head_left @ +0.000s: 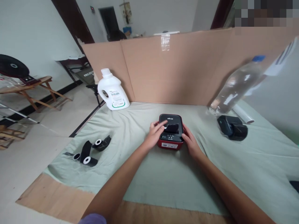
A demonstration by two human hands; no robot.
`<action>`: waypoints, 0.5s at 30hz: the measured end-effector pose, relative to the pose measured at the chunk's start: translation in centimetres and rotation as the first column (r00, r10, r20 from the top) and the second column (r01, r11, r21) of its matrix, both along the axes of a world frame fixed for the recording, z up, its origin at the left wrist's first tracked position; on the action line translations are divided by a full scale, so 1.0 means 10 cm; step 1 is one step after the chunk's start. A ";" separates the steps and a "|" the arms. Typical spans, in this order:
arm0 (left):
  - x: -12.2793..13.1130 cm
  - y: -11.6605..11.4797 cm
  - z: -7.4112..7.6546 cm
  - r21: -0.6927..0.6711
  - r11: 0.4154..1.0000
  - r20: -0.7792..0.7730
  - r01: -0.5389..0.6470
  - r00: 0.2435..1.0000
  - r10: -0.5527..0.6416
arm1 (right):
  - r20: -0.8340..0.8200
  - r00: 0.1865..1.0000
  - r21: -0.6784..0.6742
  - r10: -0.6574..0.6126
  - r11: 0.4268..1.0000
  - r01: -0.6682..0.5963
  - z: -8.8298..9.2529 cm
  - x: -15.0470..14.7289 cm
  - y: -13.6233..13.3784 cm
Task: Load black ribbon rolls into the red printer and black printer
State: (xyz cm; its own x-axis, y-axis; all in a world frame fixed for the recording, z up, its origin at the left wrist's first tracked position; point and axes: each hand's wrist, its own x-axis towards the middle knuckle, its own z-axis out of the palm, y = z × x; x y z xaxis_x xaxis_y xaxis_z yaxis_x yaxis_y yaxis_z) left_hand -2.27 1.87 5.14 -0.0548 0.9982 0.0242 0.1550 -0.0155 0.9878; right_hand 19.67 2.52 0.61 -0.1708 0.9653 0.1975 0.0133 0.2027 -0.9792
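A small red and black label printer (170, 140) stands on the cloth in front of me. A dark strip (172, 128) lies over the slot in its top. My left hand (155, 134) is at the printer's left edge, its index finger stretched across the black lid close to the strip's left end. Along the other side, my right hand (191, 142) grips the printer, thumb at the front right corner and fingers partly hidden behind the side wall.
Several black film rolls with white cores (87, 160) lie at left. A white jug (114, 93) stands behind them. To the right are a black device (231, 127), a white tube (244, 114) and a big clear bottle (238, 87). A cardboard panel (168, 71) closes off the back.
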 end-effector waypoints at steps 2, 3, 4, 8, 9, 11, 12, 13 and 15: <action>0.05 -0.04 -0.03 0.041 0.998 0.036 0.048 0.998 -0.049 | 0.058 0.996 0.044 0.068 0.997 -0.070 -0.03 0.08 -0.07; 0.08 -0.07 -0.04 0.056 0.996 0.058 0.063 0.996 -0.066 | 0.094 0.992 0.057 0.089 0.994 -0.094 -0.05 0.12 -0.10; 0.11 -0.09 -0.05 0.068 0.995 0.073 0.070 0.995 -0.075 | 0.135 0.986 0.070 0.098 0.992 -0.109 -0.06 0.14 -0.12; 0.13 -0.16 -0.06 0.098 0.995 0.067 0.034 0.997 -0.040 | 0.299 0.953 0.169 0.056 0.979 -0.110 -0.02 0.07 -0.14; 0.09 -0.17 -0.05 0.092 0.995 0.070 0.029 0.997 -0.036 | 0.312 0.949 0.199 0.043 0.974 -0.110 0.02 0.01 -0.12; -0.06 -0.17 -0.03 0.064 0.998 0.126 0.002 0.992 -0.010 | 0.305 0.952 0.260 0.035 0.958 -0.118 0.13 -0.19 -0.08; -0.18 -0.15 -0.01 0.051 0.998 0.169 -0.022 0.986 0.013 | 0.303 0.952 0.292 0.038 0.948 -0.130 0.20 -0.33 -0.05; -0.33 -0.13 0.01 0.047 0.998 0.211 -0.050 0.977 0.039 | 0.308 0.950 0.324 0.045 0.934 -0.149 0.28 -0.50 0.00; -0.71 -0.06 0.09 0.082 0.990 0.261 -0.113 0.961 0.088 | 0.361 0.929 0.380 0.077 0.898 -0.222 0.41 -0.90 0.12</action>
